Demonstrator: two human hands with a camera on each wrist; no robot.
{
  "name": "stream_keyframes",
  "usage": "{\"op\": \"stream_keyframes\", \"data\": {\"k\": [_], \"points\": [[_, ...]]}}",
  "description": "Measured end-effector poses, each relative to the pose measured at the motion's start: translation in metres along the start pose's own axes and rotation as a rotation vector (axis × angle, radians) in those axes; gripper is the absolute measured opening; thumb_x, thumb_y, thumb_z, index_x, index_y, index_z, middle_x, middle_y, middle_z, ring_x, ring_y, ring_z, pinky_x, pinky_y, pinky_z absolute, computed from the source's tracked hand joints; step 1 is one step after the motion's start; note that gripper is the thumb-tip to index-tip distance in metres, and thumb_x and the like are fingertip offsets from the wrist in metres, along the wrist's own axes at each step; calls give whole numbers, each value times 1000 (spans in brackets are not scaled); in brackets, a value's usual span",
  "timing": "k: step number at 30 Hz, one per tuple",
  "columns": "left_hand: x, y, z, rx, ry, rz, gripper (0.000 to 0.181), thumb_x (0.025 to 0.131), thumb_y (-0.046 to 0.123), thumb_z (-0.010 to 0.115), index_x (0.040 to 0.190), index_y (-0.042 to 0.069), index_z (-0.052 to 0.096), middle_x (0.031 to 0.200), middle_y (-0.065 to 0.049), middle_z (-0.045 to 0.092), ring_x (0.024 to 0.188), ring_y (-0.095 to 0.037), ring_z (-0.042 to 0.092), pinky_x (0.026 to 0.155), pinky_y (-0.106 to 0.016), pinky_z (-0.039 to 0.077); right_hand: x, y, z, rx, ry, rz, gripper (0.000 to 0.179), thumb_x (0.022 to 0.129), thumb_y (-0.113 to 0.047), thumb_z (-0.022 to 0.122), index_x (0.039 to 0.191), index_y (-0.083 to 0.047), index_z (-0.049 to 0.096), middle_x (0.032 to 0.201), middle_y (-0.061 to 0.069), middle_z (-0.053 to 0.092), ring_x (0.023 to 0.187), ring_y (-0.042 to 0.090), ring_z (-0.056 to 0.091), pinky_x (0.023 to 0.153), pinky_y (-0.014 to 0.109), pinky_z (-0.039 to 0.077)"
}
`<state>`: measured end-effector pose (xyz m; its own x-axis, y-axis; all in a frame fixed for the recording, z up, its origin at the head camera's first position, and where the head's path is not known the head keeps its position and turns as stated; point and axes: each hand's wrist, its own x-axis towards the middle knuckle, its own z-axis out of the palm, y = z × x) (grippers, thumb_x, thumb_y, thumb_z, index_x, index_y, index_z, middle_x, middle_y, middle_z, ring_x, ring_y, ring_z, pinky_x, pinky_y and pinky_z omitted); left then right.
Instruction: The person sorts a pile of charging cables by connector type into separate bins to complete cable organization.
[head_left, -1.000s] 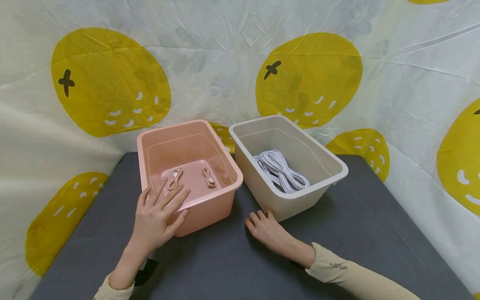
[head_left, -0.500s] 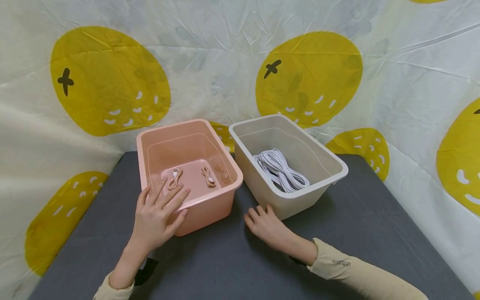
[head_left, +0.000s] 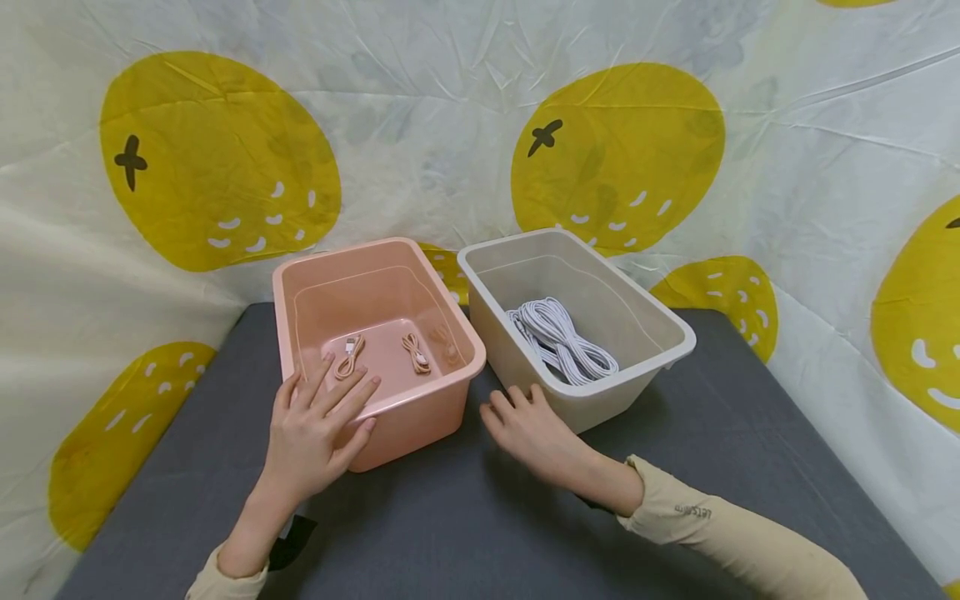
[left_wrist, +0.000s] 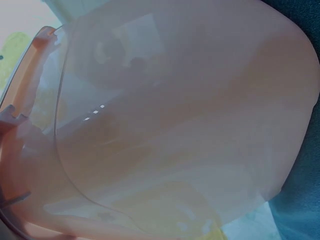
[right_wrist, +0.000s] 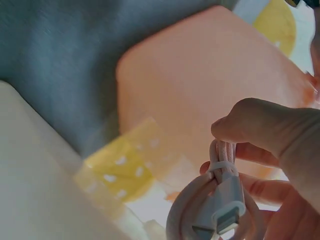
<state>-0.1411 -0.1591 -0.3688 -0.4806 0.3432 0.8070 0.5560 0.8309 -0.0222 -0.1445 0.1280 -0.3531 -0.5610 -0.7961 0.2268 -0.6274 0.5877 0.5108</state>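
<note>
My left hand rests on the near left part of the pink bin's rim, fingers spread and fairly straight over the edge. The pink bin holds two small coiled USB cables on its floor. Its smooth outer wall fills most of the left wrist view. My right hand is in front of the beige bin, over the table. In the right wrist view the thumb and fingers pinch a tied, coiled USB cable with its plug showing. The hand hides this cable in the head view.
Several bundled white cords lie in the beige bin. The two bins stand side by side on a dark grey table cloth, with a narrow gap between their near ends. A white curtain with yellow fruit prints hangs behind.
My right hand has risen a little and shifted slightly left, toward the gap between the bins. My left hand and both bins have stayed in place.
</note>
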Motion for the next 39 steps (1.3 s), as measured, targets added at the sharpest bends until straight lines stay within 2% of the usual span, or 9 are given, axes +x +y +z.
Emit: {"op": "stream_keyframes", "data": {"k": [5, 12, 22, 26, 33, 39], "points": [[0, 0, 0, -4, -1, -1, 49, 90, 50, 32, 113, 19, 62, 111, -7, 65, 127, -28, 39, 91, -60, 27, 9, 7, -17, -40, 59, 6, 30, 78, -9, 64, 107, -11, 56, 97, 7, 53, 80, 24, 48, 63, 37, 37], [-1, -1, 1, -3, 0, 6, 49, 90, 50, 32, 114, 19, 62, 111, -7, 64, 129, -27, 37, 91, -60, 28, 19, 20, -39, -19, 21, 8, 47, 74, -9, 70, 117, -11, 53, 107, 9, 53, 87, 25, 50, 71, 41, 42], [0, -1, 0, 4, -15, 2, 51, 90, 50, 30, 113, 18, 63, 111, -7, 64, 126, -29, 40, 91, -61, 28, 29, 42, -60, -50, 134, 21, 28, 78, -7, 64, 103, -8, 54, 98, 7, 53, 82, 25, 50, 67, 41, 40], [0, -1, 0, -5, -9, 6, 50, 90, 50, 31, 112, 18, 63, 110, -8, 65, 126, -29, 40, 91, -60, 28, 36, 53, -65, -71, 173, 28, 17, 82, -6, 59, 99, -8, 55, 97, 6, 54, 80, 25, 49, 67, 41, 41], [-1, -1, 0, -9, -3, 4, 50, 90, 50, 31, 113, 18, 62, 110, -8, 65, 128, -28, 38, 91, -61, 27, 53, 67, -71, -92, 255, 11, 11, 86, -5, 54, 96, -9, 54, 96, 5, 54, 74, 23, 43, 62, 37, 34], [-1, -1, 1, -6, 1, 2, 50, 90, 50, 32, 112, 18, 63, 111, -7, 65, 127, -29, 39, 92, -60, 27, 71, 75, -76, -72, 247, -7, 11, 86, -5, 53, 96, -10, 55, 91, 5, 53, 76, 24, 43, 62, 36, 34]]}}
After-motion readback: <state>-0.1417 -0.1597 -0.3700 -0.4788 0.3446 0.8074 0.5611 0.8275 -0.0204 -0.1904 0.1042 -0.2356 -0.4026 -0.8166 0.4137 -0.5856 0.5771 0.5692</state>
